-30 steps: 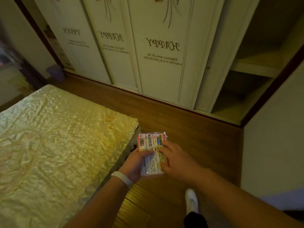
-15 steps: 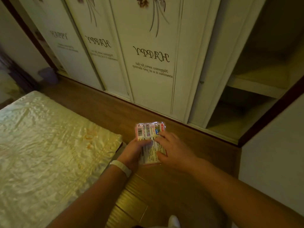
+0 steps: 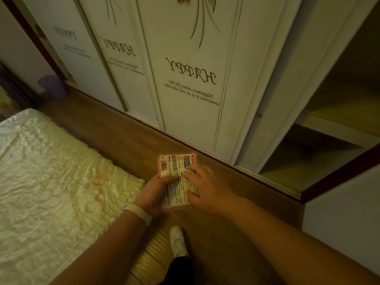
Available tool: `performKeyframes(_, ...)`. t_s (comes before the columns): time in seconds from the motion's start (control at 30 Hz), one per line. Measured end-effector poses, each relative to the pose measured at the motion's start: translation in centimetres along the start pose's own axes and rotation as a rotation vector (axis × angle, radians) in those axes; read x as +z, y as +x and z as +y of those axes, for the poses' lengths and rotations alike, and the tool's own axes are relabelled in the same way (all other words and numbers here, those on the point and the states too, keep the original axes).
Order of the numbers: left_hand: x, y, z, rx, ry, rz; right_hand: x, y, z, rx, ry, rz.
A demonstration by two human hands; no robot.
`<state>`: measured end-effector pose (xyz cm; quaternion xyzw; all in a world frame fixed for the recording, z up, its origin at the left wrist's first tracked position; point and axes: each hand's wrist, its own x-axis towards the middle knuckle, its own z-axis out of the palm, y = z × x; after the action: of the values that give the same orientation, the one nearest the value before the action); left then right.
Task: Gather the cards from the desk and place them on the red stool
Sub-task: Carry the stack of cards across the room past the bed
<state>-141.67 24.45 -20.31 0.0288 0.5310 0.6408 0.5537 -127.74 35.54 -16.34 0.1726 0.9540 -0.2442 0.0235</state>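
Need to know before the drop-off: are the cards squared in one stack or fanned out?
One stack: the cards sit squared between left hand and right hand.

The pack of cards [image 3: 177, 179] held between the left hand [image 3: 153, 194] and the right hand [image 3: 207, 189] looks like printed paper under a clear, glossy plastic wrap that catches the light along its edges. The band [image 3: 138, 213] on the left wrist is smooth, matt white, like rubber or plastic. To the left of the hands the bed cover [image 3: 51, 182] is shiny, satin-like cloth, creased all over. Below the hands the floor [image 3: 131, 138] is brown wood with a soft sheen. Beyond the hands the wardrobe doors [image 3: 191, 83] are smooth, painted cream, almost matt. Near the right forearm the shoe [image 3: 177, 240] looks white and smooth.
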Motion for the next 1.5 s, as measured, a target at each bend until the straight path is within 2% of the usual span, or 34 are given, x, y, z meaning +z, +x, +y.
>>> performKeyframes(0.33, -5.7, 9.9, 9.5, 0.002, -0.030, 0.009, -1.8, 15.3, -0.3, 0.024, -0.099, -0.067)
performKeyframes(0.6, -9.1, 15.1, 18.2, 0.064, -0.073, 0.011, -5.0, 26.6, -1.0, -0.079, -0.160, -0.064)
performKeyframes(1.0, -15.8, 26.1, 24.5, 0.045, -0.110, 0.291, -3.9, 44.1, 2.3, -0.253, -0.097, -0.188)
performKeyframes(1.3, -15.3, 35.8, 34.4, 0.145, -0.190, 0.412, -9.4, 60.0, 6.5, -0.446, -0.094, -0.232)
performKeyframes(1.5, -16.5, 37.9, 39.3, 0.223, -0.307, 0.507, -10.7, 68.3, 4.9, -0.624, -0.065, -0.251)
